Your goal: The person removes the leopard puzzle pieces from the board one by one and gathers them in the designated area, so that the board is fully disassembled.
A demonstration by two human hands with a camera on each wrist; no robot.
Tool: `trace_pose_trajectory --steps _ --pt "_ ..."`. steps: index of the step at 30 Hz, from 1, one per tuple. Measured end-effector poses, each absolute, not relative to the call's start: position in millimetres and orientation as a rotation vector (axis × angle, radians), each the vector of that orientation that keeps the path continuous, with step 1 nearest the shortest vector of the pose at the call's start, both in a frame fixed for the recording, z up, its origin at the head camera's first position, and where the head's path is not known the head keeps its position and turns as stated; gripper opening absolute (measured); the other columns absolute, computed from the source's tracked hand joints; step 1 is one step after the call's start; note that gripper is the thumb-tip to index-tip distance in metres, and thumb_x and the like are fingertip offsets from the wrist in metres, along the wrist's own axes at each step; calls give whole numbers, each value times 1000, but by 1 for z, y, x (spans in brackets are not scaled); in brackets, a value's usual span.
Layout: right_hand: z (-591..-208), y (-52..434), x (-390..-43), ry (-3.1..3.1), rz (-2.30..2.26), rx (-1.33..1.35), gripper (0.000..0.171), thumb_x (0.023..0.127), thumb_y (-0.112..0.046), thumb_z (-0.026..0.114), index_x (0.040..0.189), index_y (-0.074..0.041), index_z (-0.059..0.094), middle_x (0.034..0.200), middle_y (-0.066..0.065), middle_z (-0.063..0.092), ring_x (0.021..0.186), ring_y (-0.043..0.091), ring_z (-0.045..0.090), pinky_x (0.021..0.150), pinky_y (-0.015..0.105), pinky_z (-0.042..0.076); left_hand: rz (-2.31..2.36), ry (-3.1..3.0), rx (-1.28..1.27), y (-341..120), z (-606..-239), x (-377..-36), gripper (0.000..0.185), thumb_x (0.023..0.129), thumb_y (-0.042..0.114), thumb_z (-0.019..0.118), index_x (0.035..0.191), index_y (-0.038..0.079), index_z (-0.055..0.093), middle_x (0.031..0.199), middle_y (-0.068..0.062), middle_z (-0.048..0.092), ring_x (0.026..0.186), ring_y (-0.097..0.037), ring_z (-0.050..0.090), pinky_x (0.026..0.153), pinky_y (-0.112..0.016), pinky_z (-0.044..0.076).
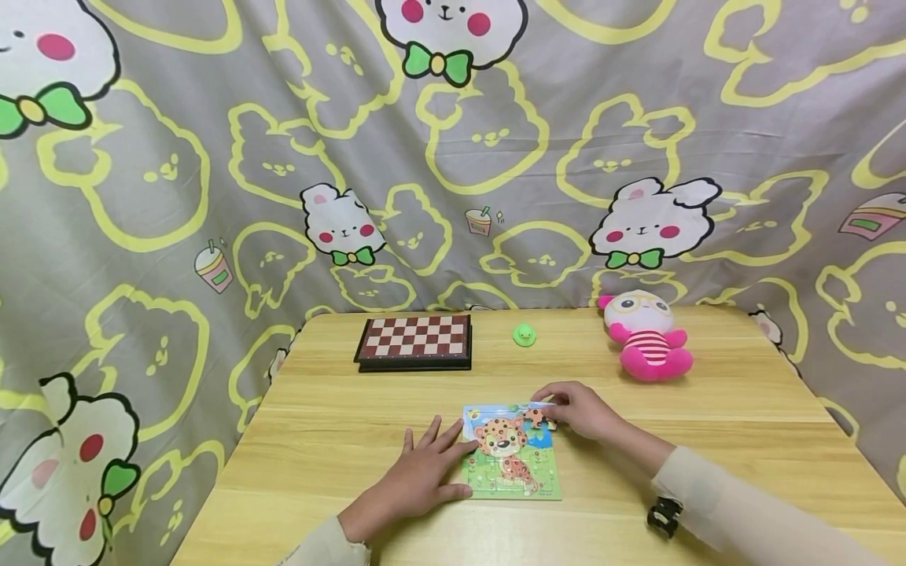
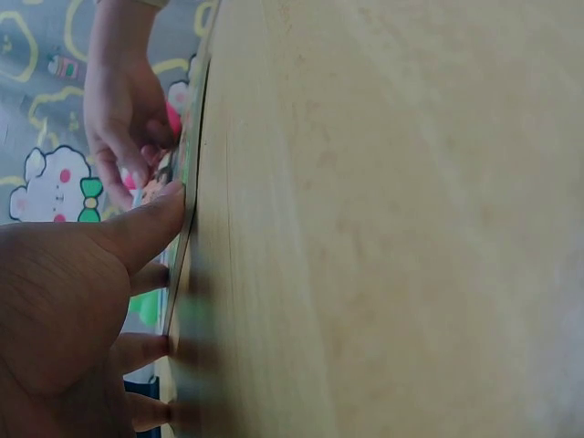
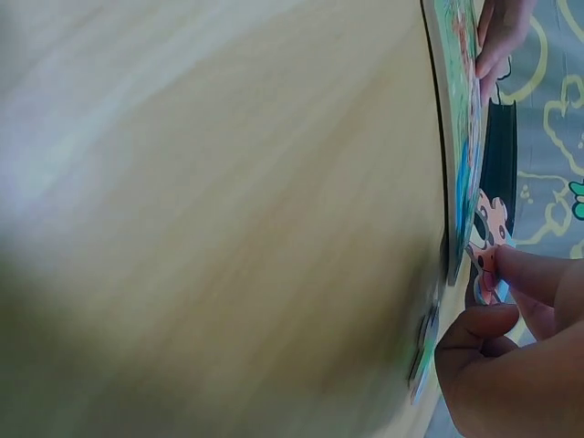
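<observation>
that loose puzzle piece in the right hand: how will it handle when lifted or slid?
The puzzle piece looks thin and flat, so probably light and fairly stiff. The right hand pinches it by its edges; lying flat on the table it would likely be hard to pick up, and wouldn't roll.

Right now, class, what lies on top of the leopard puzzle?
The left hand rests flat on the leopard puzzle, fingertips on its left edge. The right hand pinches a loose piece at its top right corner, hiding that corner.

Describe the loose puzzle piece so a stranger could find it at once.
On the wooden table, near its front edge, lies a leopard jigsaw board. At its top right corner the right hand pinches the puzzle piece, orange with dark spots: the only piece not lying flat in the board.
</observation>
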State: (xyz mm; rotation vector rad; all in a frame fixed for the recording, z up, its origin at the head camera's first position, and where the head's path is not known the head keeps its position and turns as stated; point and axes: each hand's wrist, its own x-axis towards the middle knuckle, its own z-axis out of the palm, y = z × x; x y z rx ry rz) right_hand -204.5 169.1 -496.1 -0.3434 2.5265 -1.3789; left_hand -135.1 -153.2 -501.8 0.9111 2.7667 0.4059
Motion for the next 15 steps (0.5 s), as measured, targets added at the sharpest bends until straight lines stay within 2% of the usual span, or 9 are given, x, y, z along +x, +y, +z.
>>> trace_pose_trajectory --steps 11,15 --pt "-497 191 -201 2582 -1351 -386 18 94 -7 63 108 -12 72 74 3 55 67 17 49 57 27 44 402 2763 906 -153 -502 -136 69 90 64 51 152 40 32 164 -1 15 148 -42 10 102 -79 13" --pt "-495 200 -200 2587 -1357 -393 19 94 -5 62 110 -8 71 76 4 58 69 17 52 60 26 47 403 2764 908 -153 -503 -136 69 90 64 52 152 40 32 164 -1 15 148 -42 10 102 -79 12"
